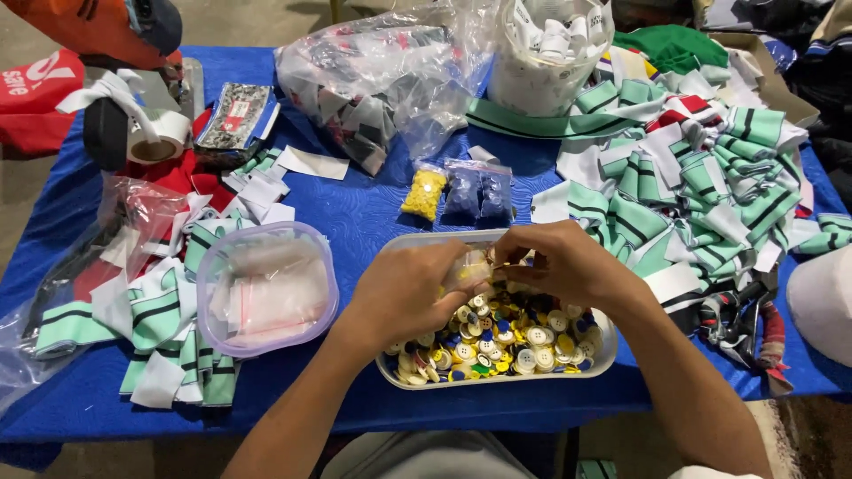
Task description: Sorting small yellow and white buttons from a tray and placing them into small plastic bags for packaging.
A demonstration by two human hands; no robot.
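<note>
My left hand (406, 293) and my right hand (559, 263) meet over a clear plastic tray (607, 348) filled with several white, yellow, blue and green buttons (524, 337). Between the fingertips of both hands sits a small clear plastic bag (470, 266) with yellow pieces inside. Both hands pinch it just above the buttons. The fingers hide the bag's opening.
A lidded clear container (266, 288) of small bags stands left of the tray. Small bags of yellow (424, 193) and blue (479, 193) buttons lie behind it. Piles of green-and-white striped fabric collars (701, 186) lie right and left. A white tub (546, 62) and large plastic bag (382, 80) stand behind.
</note>
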